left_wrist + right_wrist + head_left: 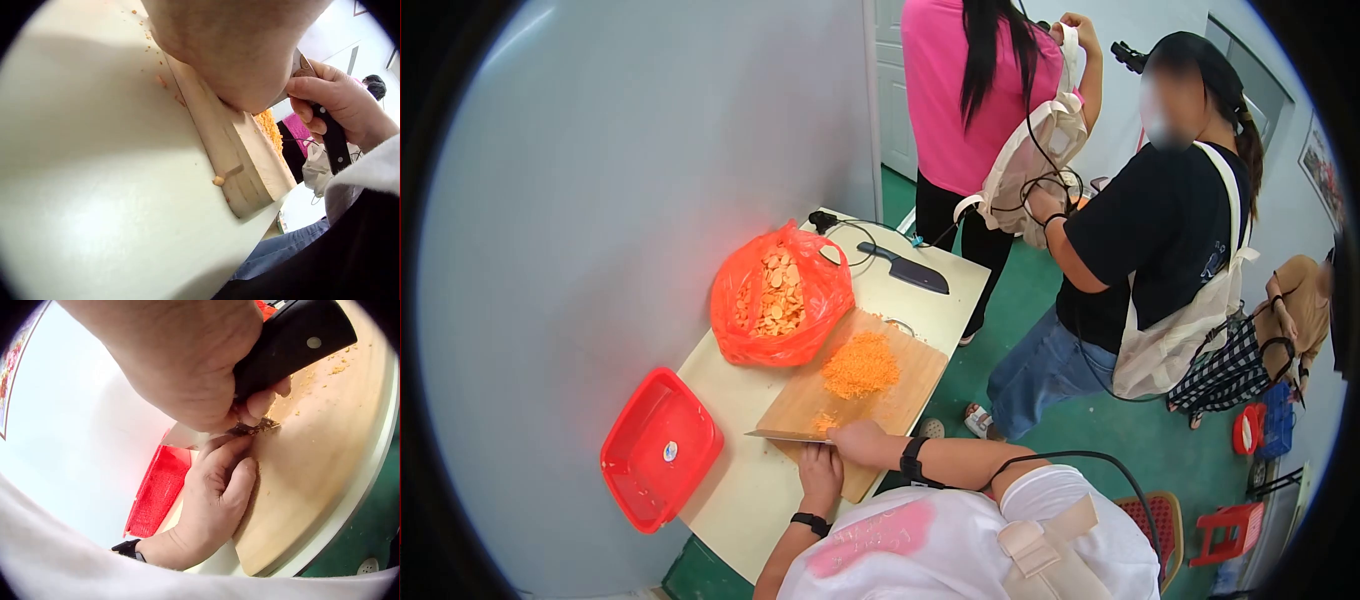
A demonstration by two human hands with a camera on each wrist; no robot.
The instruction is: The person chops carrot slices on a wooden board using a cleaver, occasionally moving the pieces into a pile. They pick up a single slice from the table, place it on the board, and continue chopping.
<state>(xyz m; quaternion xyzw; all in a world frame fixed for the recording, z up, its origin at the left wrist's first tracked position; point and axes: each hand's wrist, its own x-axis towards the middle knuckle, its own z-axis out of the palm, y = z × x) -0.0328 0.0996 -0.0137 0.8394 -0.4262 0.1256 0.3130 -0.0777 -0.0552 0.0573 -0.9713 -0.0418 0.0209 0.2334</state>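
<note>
- Head view: right hand [858, 440] wrapped round a knife [785, 436] handle, blade flat on the cutting board [905, 385].
- Left hand [820, 472] just beside it, fingers loosely bent, resting on the board edge, touching the blade.
- Pile of orange shreds [860, 365] beyond both hands.
- Red tray [658, 450] off left.
</note>
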